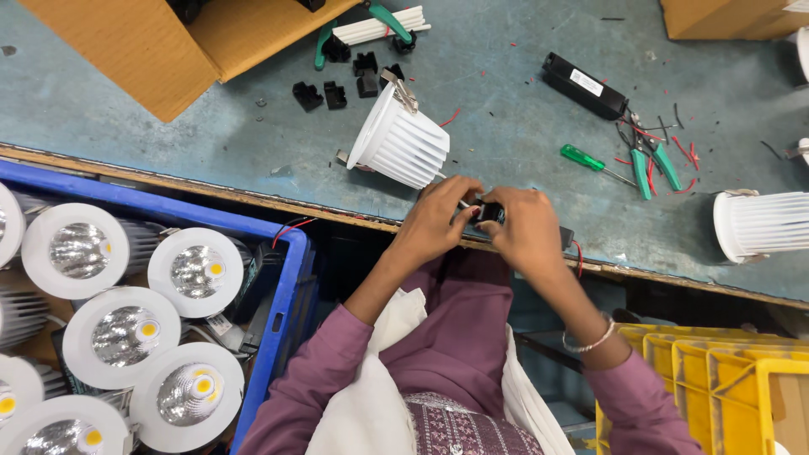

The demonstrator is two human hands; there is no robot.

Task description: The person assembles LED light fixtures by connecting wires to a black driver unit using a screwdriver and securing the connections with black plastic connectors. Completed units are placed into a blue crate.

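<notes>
Nearest the camera: purple sleeves and a white cloth over the lap, forearms reaching away to the table edge. Left hand and right hand, fingers curled together and pinched on a small black rectangular driver box held between them at the near edge of the worn blue-grey worktable; a silver bangle rides the right wrist. Both wrists bent inward, thumbs on top, the box mostly hidden by the fingers; a red wire trails from its right end. Just beyond, a white ribbed downlight housing lies tilted on its side, its lead apparently running to the box, so wiring looks in progress, not finished; whether the connection is made cannot be told. Far left: loose black plastic clips, green-handled pliers, a brown cardboard box. Far right: a long black driver unit, green screwdriver, green-handled cutters amid red wire scraps, a second white ribbed housing. Near left: blue plastic crate of finished white-rimmed downlights. Near right: stacked yellow plastic crates.
</notes>
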